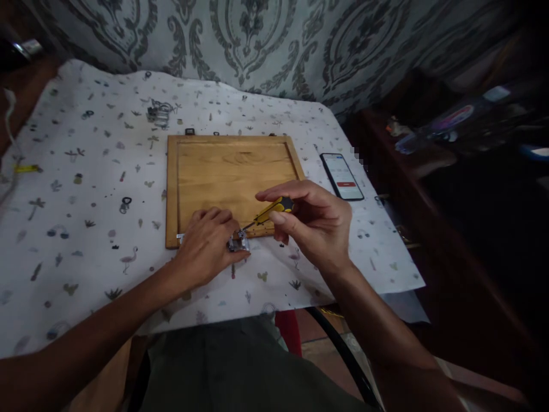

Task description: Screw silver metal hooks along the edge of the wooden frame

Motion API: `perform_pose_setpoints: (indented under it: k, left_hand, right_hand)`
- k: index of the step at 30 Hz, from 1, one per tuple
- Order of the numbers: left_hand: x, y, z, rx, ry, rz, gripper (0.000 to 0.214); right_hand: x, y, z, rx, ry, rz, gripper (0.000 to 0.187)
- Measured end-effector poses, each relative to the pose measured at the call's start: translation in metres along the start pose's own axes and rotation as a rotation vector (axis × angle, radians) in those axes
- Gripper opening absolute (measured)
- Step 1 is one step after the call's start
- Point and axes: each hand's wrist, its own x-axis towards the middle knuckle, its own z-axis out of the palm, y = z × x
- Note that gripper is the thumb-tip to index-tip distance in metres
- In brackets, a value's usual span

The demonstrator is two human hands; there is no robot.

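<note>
A framed wooden panel lies flat on the cloth-covered table. At its near edge sits a small shiny metal fitting, which resembles a hinge. My left hand presses on the panel's near edge and grips the fitting between thumb and fingers. Between the thumb and fingers of my right hand is a yellow and black screwdriver. Its shaft slants down to the left, with the tip at the fitting; the screw head cannot be made out.
A phone with a lit screen lies right of the panel. Several metal pieces lie at the back left. A yellow object is near the left edge. A plastic bottle lies on dark furniture at right. A patterned curtain hangs behind.
</note>
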Motion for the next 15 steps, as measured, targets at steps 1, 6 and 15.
perform_pose_setpoints:
  k: [1, 6, 15]
  left_hand:
    - [-0.0002, -0.0002, 0.0007, 0.002, 0.003, -0.002, 0.030]
    - [0.0008, 0.0007, -0.0009, 0.007, -0.025, -0.012, 0.035]
    - [0.0025, 0.0035, -0.0046, -0.023, -0.055, -0.045, 0.033]
  right_hand:
    - [0.0007, -0.0001, 0.0012, 0.011, 0.009, 0.009, 0.019]
    - [0.0023, -0.0018, 0.0002, 0.084, -0.026, 0.058, 0.024]
    - [0.0033, -0.0019, -0.0074, 0.019, -0.030, 0.018, 0.016]
